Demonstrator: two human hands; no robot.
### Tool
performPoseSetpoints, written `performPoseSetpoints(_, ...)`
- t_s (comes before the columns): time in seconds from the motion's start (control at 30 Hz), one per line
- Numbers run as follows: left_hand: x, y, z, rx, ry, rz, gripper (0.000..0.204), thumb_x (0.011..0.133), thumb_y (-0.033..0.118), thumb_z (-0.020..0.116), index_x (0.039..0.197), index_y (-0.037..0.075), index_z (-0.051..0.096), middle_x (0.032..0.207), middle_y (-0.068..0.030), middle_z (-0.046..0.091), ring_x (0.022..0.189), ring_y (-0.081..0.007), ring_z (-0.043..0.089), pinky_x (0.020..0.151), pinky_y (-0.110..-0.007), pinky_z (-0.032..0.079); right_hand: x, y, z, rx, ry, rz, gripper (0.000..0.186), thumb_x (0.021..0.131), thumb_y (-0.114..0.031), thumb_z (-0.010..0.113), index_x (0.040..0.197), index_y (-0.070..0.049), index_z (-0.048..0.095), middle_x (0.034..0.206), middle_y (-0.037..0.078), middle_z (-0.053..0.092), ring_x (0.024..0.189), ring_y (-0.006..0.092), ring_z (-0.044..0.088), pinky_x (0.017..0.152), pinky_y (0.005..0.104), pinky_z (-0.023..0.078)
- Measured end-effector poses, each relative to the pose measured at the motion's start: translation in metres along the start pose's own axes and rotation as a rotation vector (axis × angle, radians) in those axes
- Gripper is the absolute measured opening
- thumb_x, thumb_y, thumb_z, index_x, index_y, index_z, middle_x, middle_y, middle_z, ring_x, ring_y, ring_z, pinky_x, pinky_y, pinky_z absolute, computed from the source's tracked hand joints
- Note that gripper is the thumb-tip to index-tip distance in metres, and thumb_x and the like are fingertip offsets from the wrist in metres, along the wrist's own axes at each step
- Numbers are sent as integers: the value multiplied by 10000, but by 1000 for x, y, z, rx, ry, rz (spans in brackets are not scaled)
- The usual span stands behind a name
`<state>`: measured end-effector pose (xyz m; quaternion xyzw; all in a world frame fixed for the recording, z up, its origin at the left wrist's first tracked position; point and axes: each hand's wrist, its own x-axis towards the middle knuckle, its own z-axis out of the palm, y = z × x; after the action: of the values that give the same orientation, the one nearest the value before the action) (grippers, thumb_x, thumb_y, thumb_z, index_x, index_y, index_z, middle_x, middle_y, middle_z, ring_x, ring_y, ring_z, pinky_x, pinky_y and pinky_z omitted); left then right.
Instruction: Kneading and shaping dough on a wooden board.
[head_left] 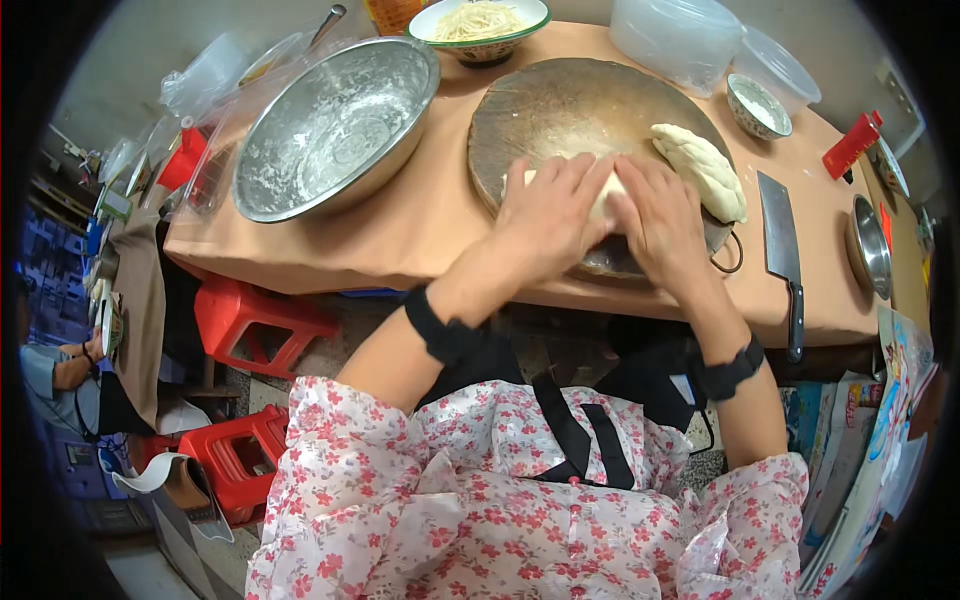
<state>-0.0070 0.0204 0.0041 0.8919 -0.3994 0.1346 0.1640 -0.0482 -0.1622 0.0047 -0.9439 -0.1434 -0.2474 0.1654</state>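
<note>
My left hand [548, 215] and my right hand [662, 215] are on a pale piece of dough [603, 207] at the front of the round wooden board [560, 100]. Fingers of both are curved over it and press on it, hiding much of it. A longer dough piece with a ridged top [698, 175] lies just right of my right hand on the board. A cleaver with a black handle [778, 230] lies on the cloth to the right of the board.
A flour-dusted steel bowl [335, 125] sits left, a dish of pale shreds [478, 18] behind. At right are a small flour bowl [757, 100], red container [850, 150] and steel bowl [870, 250]. Red stools [255, 330] stand below; another person's arm [70, 373] shows far left.
</note>
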Motion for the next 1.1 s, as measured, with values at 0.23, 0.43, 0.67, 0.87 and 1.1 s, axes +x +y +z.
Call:
performPoseSetpoints(0.23, -66, 30, 7, 56, 85, 85, 929, 745, 454, 749, 1506, 111, 342, 1583, -126, 250, 1466, -359, 179, 1138, -611, 109, -75, -36, -5, -186, 34, -33, 610, 889, -398, 615, 1416, -118, 489, 1532, 111, 364, 1433, 363, 264, 1144, 527, 161)
performPoseSetpoints(0.43, -71, 31, 6, 66, 24, 96, 1025, 692, 522, 768, 1514, 100, 324, 1591, -152, 226, 1483, -384, 124, 1139, -625, 65, -77, -31, -6, -210, -14, -54, 668, 901, -497, 555, 1444, -122, 452, 1538, 110, 357, 1439, 358, 256, 1147, 517, 128)
performPoseSetpoints(0.67, -5, 4, -1, 67, -46, 45, 1056, 733, 651, 696, 1497, 38, 302, 1513, -199, 351, 1388, -400, 331, 1087, -640, 227, -11, 0, 4, -167, 3, -14, 574, 931, -459, 542, 1377, -98, 503, 1405, 107, 495, 1314, 324, 426, 1075, 515, 273)
performPoseSetpoints(0.87, 46, -17, -12, -103, -307, -96, 1096, 752, 724, 647, 1513, 26, 279, 1505, -206, 374, 1409, -371, 320, 1104, -652, 209, 34, 22, -4, 25, -198, 146, 568, 1005, -540, 366, 1339, -125, 564, 1306, 100, 597, 1252, 307, 507, 1024, 502, 356)
performPoseSetpoints(1.1, 2, -2, 0, 100, -60, 43, 1072, 720, 663, 697, 1511, 73, 279, 1483, -232, 357, 1353, -425, 354, 1044, -662, 272, -1, 10, 2, -48, 20, -35, 499, 940, -430, 548, 1322, -109, 545, 1308, 106, 561, 1233, 308, 493, 1016, 484, 344)
